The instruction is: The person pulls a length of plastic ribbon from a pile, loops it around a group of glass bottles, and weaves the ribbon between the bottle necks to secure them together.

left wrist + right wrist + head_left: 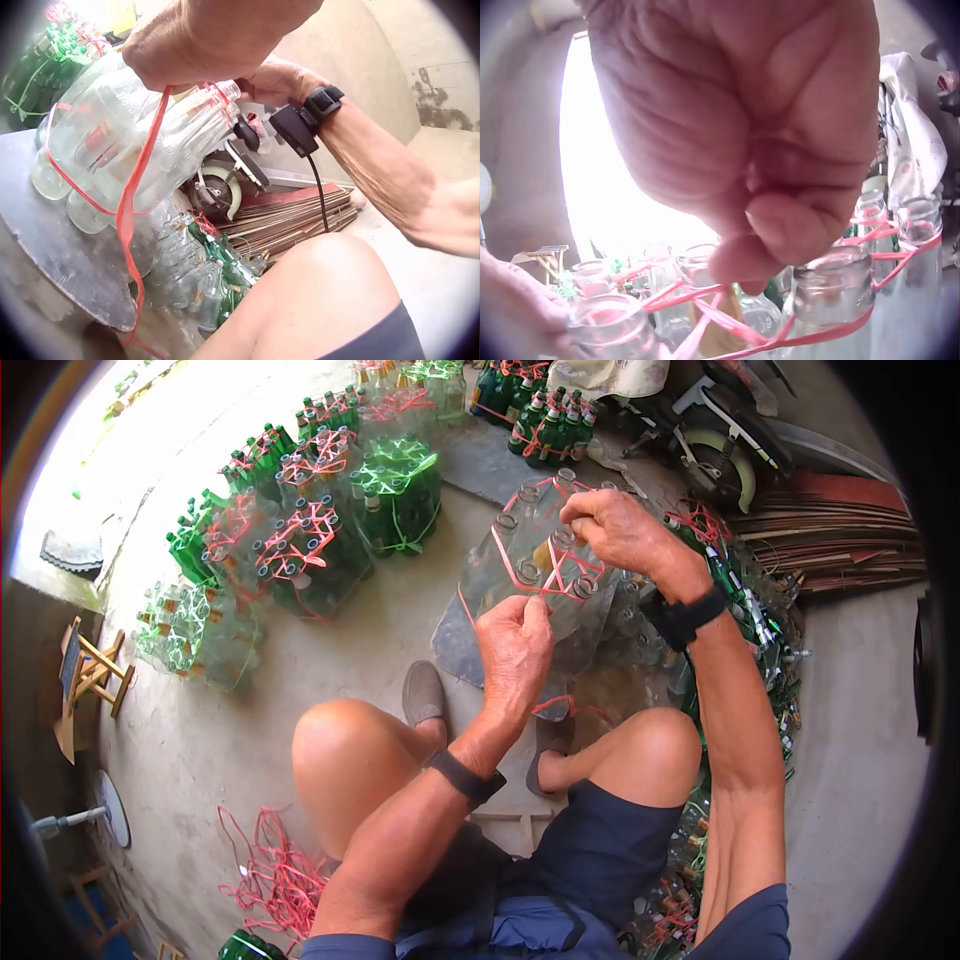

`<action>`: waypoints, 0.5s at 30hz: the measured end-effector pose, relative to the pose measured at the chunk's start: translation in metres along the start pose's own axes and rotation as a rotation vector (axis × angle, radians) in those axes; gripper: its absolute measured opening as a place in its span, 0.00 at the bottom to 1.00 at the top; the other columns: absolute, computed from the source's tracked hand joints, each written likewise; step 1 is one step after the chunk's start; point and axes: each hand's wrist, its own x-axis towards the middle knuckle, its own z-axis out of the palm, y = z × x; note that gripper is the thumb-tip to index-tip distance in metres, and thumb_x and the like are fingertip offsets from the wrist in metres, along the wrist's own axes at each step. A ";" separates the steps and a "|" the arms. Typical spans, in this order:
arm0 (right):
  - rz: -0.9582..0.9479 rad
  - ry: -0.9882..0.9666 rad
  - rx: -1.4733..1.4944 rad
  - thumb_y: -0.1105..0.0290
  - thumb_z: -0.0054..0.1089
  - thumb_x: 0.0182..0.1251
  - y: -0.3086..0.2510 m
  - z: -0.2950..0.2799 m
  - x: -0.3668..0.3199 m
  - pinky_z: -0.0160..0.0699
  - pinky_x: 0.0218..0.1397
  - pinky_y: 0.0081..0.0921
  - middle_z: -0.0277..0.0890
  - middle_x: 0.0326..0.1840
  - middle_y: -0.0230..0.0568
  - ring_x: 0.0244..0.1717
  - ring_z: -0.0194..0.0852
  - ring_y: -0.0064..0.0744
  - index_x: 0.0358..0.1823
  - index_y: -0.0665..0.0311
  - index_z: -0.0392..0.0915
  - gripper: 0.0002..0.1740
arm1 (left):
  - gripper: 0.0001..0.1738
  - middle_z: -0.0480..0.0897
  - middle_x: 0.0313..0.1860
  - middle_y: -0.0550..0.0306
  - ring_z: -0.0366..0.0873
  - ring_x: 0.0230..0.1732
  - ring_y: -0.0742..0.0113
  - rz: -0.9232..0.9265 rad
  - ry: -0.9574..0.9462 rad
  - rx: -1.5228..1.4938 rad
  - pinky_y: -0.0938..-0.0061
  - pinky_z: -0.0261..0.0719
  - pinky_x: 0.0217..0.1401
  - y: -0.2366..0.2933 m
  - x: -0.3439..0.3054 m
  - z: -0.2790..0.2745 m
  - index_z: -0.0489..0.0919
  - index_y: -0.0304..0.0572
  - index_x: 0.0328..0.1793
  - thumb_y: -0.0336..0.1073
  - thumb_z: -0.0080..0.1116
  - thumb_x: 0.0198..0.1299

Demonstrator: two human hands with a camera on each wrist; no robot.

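A bundle of clear glass bottles (485, 575) stands upright on a dark grey board (455, 645) in front of the person. Flat red plastic twine (508, 550) loops round the bottle necks and crosses between them. At the near side, my left hand (516, 645) grips this twine, and a length of it hangs below the fist in the left wrist view (133, 217). My right hand (625, 532) is over the necks on the far right side, fingers curled; strands meet its fingertips (739, 262) in the right wrist view, where it pinches the twine.
Several tied bundles of green and clear bottles (400, 490) stand at the back left. Loose bottles (745, 610) are heaped along the right, by stacked boards (850, 530) and a scooter (720, 445). Tangled red twine (275, 875) lies left of the person's knees.
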 end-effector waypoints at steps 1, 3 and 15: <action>-0.001 0.003 -0.001 0.69 0.64 0.69 -0.012 0.000 -0.010 0.84 0.39 0.34 0.83 0.33 0.45 0.33 0.84 0.35 0.49 0.71 0.85 0.13 | 0.15 0.75 0.22 0.71 0.65 0.24 0.82 0.003 -0.001 0.000 0.76 0.63 0.25 -0.001 0.002 -0.001 0.88 0.30 0.35 0.35 0.59 0.69; 0.035 0.077 -0.024 0.65 0.71 0.65 -0.039 0.004 -0.039 0.84 0.51 0.38 0.84 0.46 0.55 0.47 0.86 0.45 0.56 0.72 0.81 0.23 | 0.15 0.77 0.22 0.70 0.67 0.24 0.81 0.043 -0.017 0.031 0.76 0.65 0.25 -0.004 0.004 -0.004 0.88 0.29 0.36 0.35 0.59 0.68; -0.022 0.375 -0.134 0.66 0.76 0.58 -0.051 0.045 -0.066 0.82 0.58 0.50 0.77 0.55 0.57 0.57 0.80 0.63 0.62 0.69 0.74 0.32 | 0.13 0.74 0.19 0.70 0.66 0.23 0.82 0.233 -0.044 0.273 0.76 0.64 0.24 0.000 0.016 -0.020 0.87 0.26 0.36 0.30 0.60 0.67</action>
